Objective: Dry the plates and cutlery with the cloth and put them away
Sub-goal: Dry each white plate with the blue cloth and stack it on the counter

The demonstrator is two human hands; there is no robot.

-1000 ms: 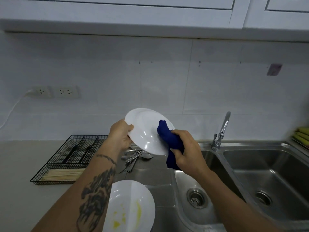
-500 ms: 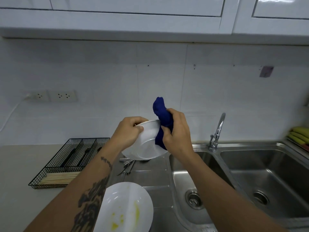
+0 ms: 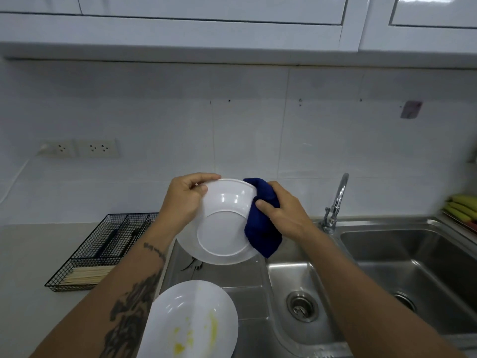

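Note:
My left hand (image 3: 184, 200) grips the upper left rim of a white plate (image 3: 222, 228), held up over the drainboard with its underside and foot ring facing me. My right hand (image 3: 281, 210) is closed on a dark blue cloth (image 3: 260, 228) pressed against the plate's right edge. A second white plate (image 3: 191, 321) with yellow smears lies on the drainboard near me. A few pieces of metal cutlery (image 3: 193, 266) peek out below the held plate; most of them are hidden behind it.
A black wire cutlery tray (image 3: 103, 249) holding dark utensils and wooden sticks stands on the counter at left. A double steel sink (image 3: 387, 275) with a tap (image 3: 335, 202) lies to the right. White wall cabinets (image 3: 232, 19) hang overhead. Bananas (image 3: 462, 208) sit far right.
The plate has been turned so its underside faces me. The cloth and my right hand have come down from the top rim to the plate's right edge.

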